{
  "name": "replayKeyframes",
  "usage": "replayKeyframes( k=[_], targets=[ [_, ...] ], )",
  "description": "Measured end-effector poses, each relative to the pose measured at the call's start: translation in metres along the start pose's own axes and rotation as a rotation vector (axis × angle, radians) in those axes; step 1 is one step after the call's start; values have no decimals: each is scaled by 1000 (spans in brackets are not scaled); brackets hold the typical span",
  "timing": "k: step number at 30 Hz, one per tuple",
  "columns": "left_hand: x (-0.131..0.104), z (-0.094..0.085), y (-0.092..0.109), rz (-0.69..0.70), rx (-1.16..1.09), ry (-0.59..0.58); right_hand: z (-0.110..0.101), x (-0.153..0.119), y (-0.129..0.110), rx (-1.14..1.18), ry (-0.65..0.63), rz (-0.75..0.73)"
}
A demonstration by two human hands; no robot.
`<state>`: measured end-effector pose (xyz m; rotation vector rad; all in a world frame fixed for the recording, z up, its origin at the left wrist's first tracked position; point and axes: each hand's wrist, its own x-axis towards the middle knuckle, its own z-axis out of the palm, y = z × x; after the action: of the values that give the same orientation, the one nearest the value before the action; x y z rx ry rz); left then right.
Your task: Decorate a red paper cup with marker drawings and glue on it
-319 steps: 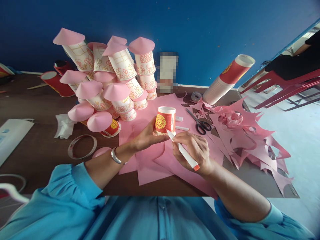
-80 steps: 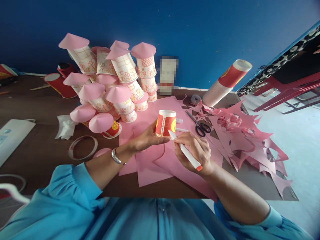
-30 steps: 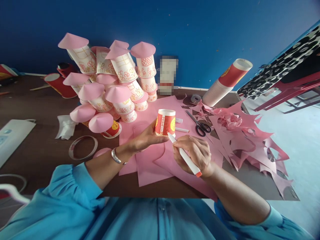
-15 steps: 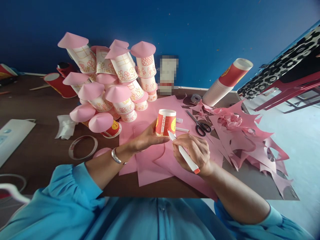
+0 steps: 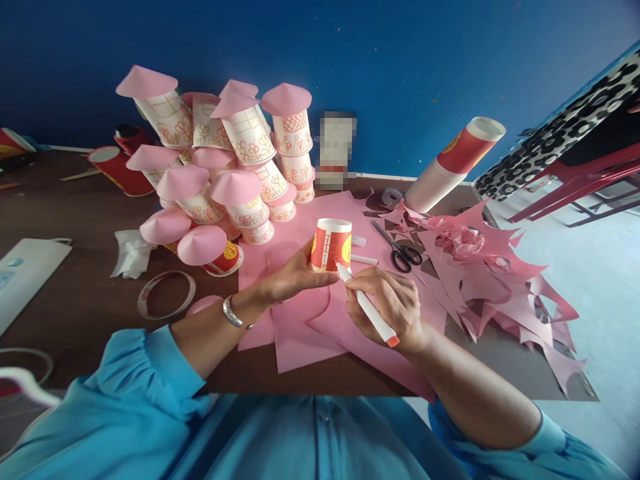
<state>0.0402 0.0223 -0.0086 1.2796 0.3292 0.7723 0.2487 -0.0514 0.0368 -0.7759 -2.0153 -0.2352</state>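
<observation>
My left hand [image 5: 297, 275] is closed around the lower part of a red and white paper cup [image 5: 332, 244] with yellow patterns, its rim facing up. A white marker [image 5: 373, 310] with an orange-red end is gripped in my right hand [image 5: 393, 300]. The marker's tip touches or nearly touches the cup's lower right side. Pink paper sheets [image 5: 295, 333] lie under both hands. Behind the cup rest another white marker [image 5: 365, 260] and a marker cap [image 5: 358, 241]. Black-handled scissors [image 5: 406, 257] lie to the right.
At the left back stand several stacked cups with pink paper cones [image 5: 235, 188]. Pink paper scraps [image 5: 490, 267] cover the right side. A tall cup stack [image 5: 440, 177] leans at the back, near a tape roll [image 5: 391, 198]. A tape ring [image 5: 167, 295] lies left.
Hardly anything differs. Both hands keep their places on the cup and marker, and the marker's tip stays by the cup's lower right side.
</observation>
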Motion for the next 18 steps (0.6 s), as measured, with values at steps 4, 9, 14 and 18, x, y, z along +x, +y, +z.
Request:
replayKeyframes(
  k=[4, 9, 14, 18],
  targets=[
    [0, 0, 0, 3, 5, 0, 1, -1, 0, 10, 1, 8],
    [-1, -1, -2, 10, 11, 18, 1, -1, 1, 29, -6, 9],
    [-1, 0, -1, 3, 23, 35, 1, -1, 1, 47, -7, 12],
    [-1, -1, -1, -2, 15, 26, 1, -2, 1, 55, -21, 33]
  ],
)
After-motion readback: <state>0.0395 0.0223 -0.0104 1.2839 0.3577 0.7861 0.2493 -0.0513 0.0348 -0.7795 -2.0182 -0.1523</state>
